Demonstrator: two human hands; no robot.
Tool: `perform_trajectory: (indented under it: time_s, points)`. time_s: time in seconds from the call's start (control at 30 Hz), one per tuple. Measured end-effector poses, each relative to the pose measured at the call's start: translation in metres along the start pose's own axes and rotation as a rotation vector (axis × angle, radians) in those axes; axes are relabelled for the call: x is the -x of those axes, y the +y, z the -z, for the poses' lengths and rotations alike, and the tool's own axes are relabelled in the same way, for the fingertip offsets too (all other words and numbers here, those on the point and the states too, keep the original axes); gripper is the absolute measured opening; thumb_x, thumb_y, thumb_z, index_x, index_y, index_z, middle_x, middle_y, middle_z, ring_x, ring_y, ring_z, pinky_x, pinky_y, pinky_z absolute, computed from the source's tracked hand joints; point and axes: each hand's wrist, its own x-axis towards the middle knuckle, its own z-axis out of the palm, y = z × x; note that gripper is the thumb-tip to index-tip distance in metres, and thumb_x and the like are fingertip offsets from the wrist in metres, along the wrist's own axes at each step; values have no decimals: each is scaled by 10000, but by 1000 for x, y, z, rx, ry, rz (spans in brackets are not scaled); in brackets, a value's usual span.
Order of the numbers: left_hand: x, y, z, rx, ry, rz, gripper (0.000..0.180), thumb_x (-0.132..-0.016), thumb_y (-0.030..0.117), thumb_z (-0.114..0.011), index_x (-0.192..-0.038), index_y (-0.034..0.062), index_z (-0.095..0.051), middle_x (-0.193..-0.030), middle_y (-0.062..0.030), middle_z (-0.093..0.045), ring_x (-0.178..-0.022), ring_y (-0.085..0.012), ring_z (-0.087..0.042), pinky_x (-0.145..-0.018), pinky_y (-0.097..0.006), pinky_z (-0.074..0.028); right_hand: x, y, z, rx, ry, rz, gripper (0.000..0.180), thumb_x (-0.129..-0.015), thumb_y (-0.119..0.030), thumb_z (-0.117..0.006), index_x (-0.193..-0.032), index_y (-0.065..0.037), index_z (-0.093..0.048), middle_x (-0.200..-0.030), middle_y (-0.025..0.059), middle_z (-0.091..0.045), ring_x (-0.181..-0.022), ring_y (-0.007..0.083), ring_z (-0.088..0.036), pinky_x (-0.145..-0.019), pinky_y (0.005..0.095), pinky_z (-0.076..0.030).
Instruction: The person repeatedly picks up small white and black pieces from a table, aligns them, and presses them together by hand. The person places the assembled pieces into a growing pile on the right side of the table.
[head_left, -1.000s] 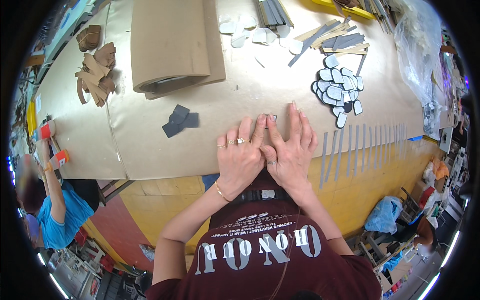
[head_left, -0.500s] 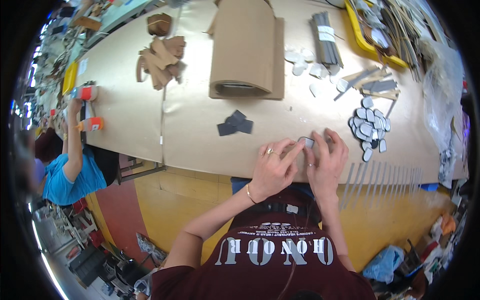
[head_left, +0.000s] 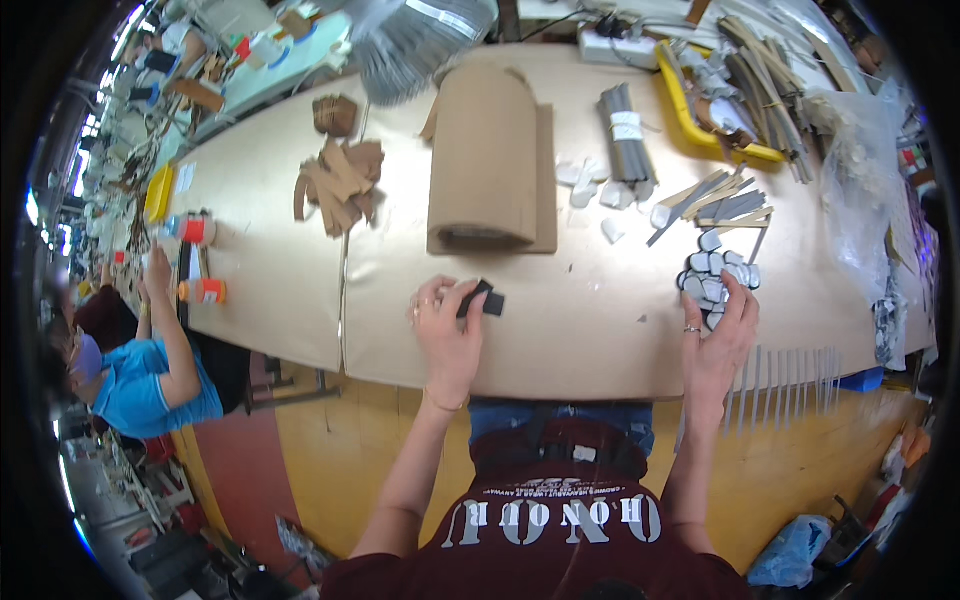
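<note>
On the table's near middle, my left hand [head_left: 447,325] bends its fingers over the small black rectangular pieces [head_left: 493,303], partly hiding them. Thumb and fingertips close on one of the pieces at the hand's right side. To the right, my right hand [head_left: 718,335] reaches the pile of small pale, rounded tabs with black edges [head_left: 707,288]. Its thumb and fingers are spread across the near side of that pile, touching it, and nothing is visibly gripped between them.
A curved brown board form [head_left: 487,160] stands mid-table. Tan strips [head_left: 340,185] lie left of it; a grey strip bundle [head_left: 625,135] and loose strips [head_left: 725,205] lie right. Grey strips [head_left: 790,385] overhang the near edge. A person in blue [head_left: 155,385] works at left beside bottles [head_left: 207,291].
My hands have moved apart from the pale tab they shared. The left went left to the black pieces, the right went right to the tab pile. The view has shifted too.
</note>
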Motion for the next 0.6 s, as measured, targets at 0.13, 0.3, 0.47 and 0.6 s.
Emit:
perform_trajectory:
  time_s: [0.13,0.3,0.47,0.6]
  points:
    - [10,-6,-7,-4,66,-91,148,-814,59,-731,-960,61,-711,-1088,-185,-614,-1028,-355,-557,-938,-466,-404,0,1,-5,-92,-118,346,277,-789,-124,-718,-1052,-47,-674,-1044,171,-659,-1049,380,-602,-919,479,-466]
    - [7,-19,-10,31,-103,-98,188,-847,-15,-678,-1034,8,-675,-1011,-159,-656,-934,-312,-620,-915,-438,-466,33,-72,-55,-489,-666,347,307,-925,-215,-627,-1192,-64,-603,-1105,163,-635,-1000,369,-621,-876,453,-510]
    - [12,-30,-14,96,-69,-69,243,-822,-33,-623,-1061,8,-624,-1024,-155,-655,-986,-365,-591,-896,-457,-465,55,-111,-73,-981,-845,376,361,-994,-269,-563,-1277,-46,-537,-1082,183,-620,-1005,375,-613,-851,463,-499]
    - [14,-30,-16,83,-71,-99,250,-823,-7,-642,-1071,21,-634,-1038,-147,-662,-1003,-359,-595,-911,-461,-460,64,-118,-85,-868,-795,337,330,-992,-286,-556,-1241,-69,-549,-1066,172,-632,-1024,355,-611,-865,455,-489]
